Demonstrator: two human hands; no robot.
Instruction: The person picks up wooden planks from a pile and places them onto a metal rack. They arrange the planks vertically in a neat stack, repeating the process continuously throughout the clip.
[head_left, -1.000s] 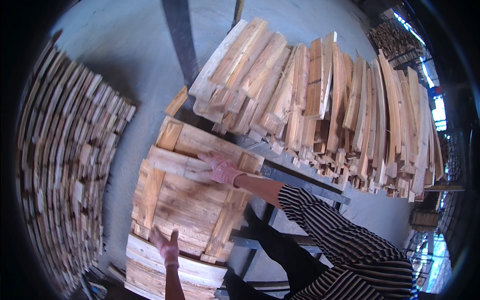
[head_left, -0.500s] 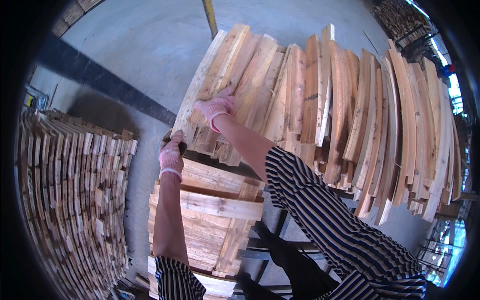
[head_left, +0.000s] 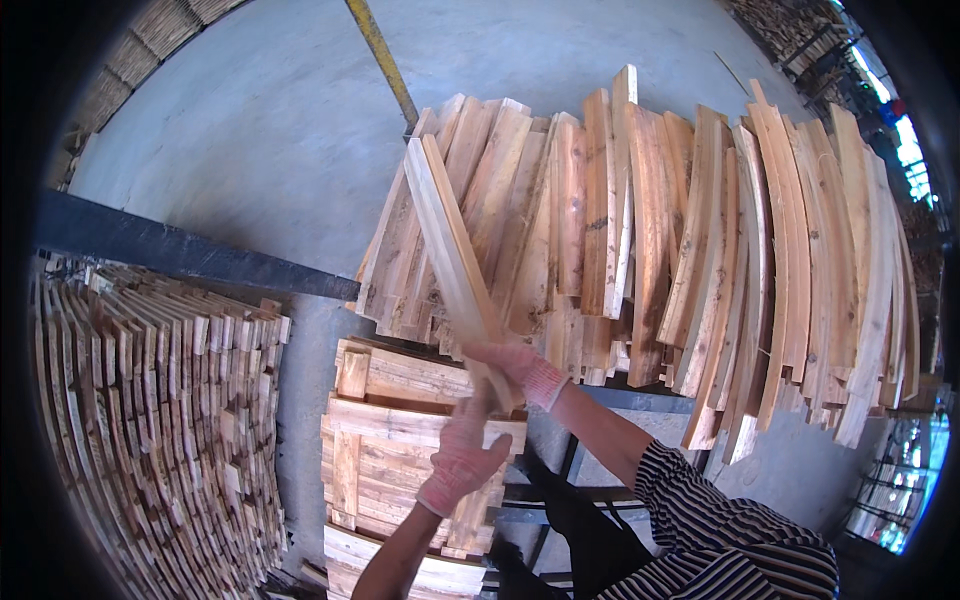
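Two long wooden boards [head_left: 450,240] lie face to face, slanting from the upper left down to my hands. My right hand [head_left: 520,368], in a pinkish work glove, is closed around them close to their near end. Just below that end is my left hand [head_left: 465,462], gloved alike, with its fingers stretched toward the boards and its thumb apart. Motion blurs its fingertips, and I cannot tell whether they touch the wood. The far part of the boards lies over a wide stack of planks [head_left: 570,210]. Under my hands is a slatted wooden panel stack [head_left: 390,455].
A tall stack of short boards [head_left: 170,420] stands at the left. A dark metal beam [head_left: 200,250] runs toward the plank stack, and a yellow bar [head_left: 382,60] lies beyond it. More stacked wood [head_left: 785,40] is at the far right. Dark metal framing [head_left: 585,500] shows near my legs.
Both hands have come nearer to me and to the right. The two boards have been lifted from the stack's left end and turned aslant, with my right hand gripping them. My left hand has opened.
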